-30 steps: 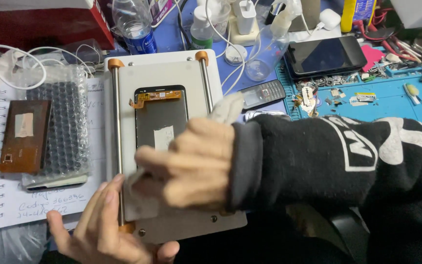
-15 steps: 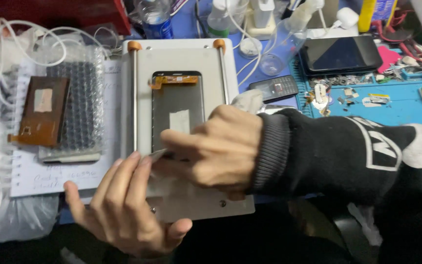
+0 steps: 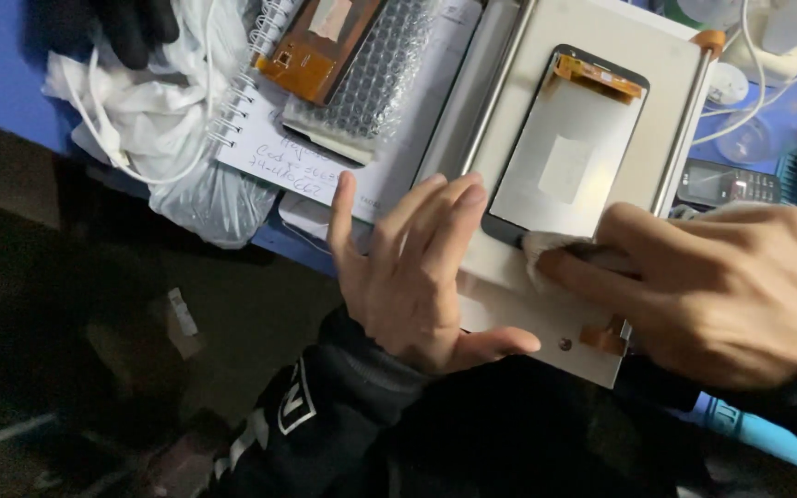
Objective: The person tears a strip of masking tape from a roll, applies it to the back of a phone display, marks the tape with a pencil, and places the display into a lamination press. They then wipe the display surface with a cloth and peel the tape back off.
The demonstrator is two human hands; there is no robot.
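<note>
A phone screen panel (image 3: 565,157) with an orange flex strip at its far end lies on a pale metal plate (image 3: 528,304) between two steel rails. My left hand (image 3: 412,267) rests flat on the plate's near left part, fingers apart, touching the panel's left corner. My right hand (image 3: 721,286) presses a small white cloth (image 3: 541,247) against the panel's near edge.
A spiral notebook (image 3: 260,138) lies left of the plate with bubble wrap (image 3: 380,65) and a brown-backed panel (image 3: 320,41) on it. White cables and plastic bags (image 3: 168,129) sit at the far left. A small black keypad phone (image 3: 726,184) lies right of the plate.
The view has swung and moved closer. My left hand has shifted up from the plate's near edge onto it. My right hand stays at the panel's near end with the cloth.
</note>
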